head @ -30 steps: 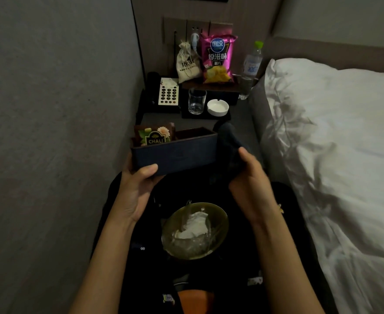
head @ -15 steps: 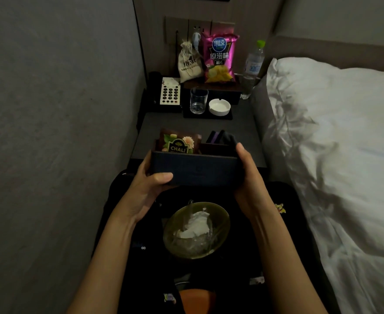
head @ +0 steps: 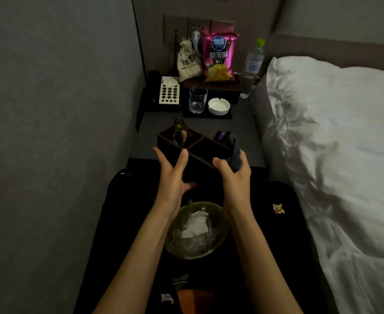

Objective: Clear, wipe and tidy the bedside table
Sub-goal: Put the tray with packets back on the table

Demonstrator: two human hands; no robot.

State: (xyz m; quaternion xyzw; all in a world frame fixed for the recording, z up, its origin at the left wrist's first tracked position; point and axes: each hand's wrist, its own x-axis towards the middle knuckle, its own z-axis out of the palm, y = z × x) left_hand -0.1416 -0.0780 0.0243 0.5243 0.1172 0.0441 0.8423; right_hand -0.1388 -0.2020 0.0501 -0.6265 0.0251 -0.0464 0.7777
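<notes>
A dark compartment box (head: 197, 145) lies tilted at the front edge of the grey bedside table (head: 243, 132), with tea packets (head: 179, 134) in its left section. My left hand (head: 172, 177) has its fingers spread straight against the box's near side. My right hand (head: 234, 180) grips a dark cloth (head: 235, 149) at the box's right end; whether it also holds the box I cannot tell.
At the table's back stand a phone (head: 169, 92), a glass (head: 197, 100), a white ashtray (head: 218, 106), a cloth pouch (head: 188, 62), a pink crisp bag (head: 219, 57) and a water bottle (head: 253, 64). A bin with tissue (head: 195, 230) sits below my hands. The bed (head: 333, 143) borders the right, a wall the left.
The box went from held level in both hands to tilted on the table's front edge. My left hand has let go and spread its fingers.
</notes>
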